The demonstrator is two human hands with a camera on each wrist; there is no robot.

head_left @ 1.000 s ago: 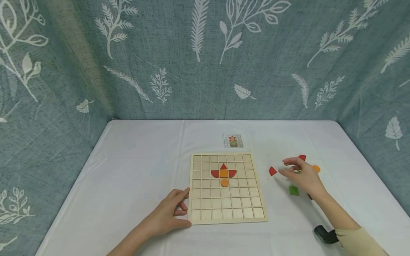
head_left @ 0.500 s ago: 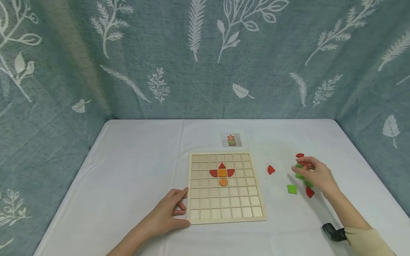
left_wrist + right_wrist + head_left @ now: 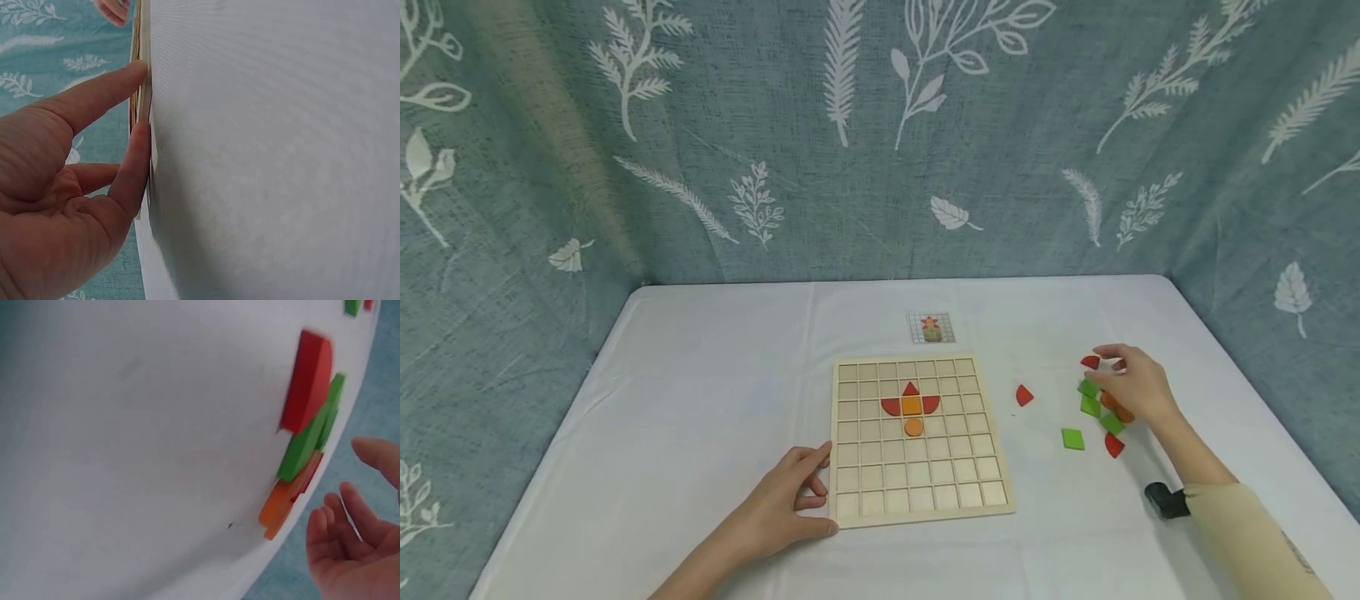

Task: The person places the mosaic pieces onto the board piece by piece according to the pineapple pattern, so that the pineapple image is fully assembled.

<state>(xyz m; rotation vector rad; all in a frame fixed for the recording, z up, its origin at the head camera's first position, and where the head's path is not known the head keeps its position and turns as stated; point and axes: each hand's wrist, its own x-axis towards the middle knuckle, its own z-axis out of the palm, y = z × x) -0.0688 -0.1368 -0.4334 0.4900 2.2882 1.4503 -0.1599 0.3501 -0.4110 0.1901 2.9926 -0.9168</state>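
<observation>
My left hand [image 3: 778,504] touches the left edge of a wooden grid board [image 3: 934,475] with its thumb and fingertips, fingers not wrapped round it. On the board are an orange square [image 3: 911,405], a red triangle [image 3: 911,389], two red quarter-circle pieces [image 3: 891,407] and an orange disc [image 3: 913,427]. My right hand [image 3: 1138,385] hovers over loose pieces at the right, thumb and fingers apart, holding nothing visible. Beneath and beside it lie red quarter-circles [image 3: 1090,362], green squares [image 3: 1091,406] and orange round pieces [image 3: 1124,414], partly covered by the hand.
A small pattern card [image 3: 932,328] lies behind the board. One red quarter-circle [image 3: 1024,395] and one green square [image 3: 1072,439] lie apart, between board and pile. The black wrist camera [image 3: 1165,501] hangs under the right wrist. A patterned curtain [image 3: 880,208] stands behind the table.
My right hand has moved rightward and away over the pile, uncovering green and orange pieces. The whole view has shifted slightly. My left hand stays at the board's edge.
</observation>
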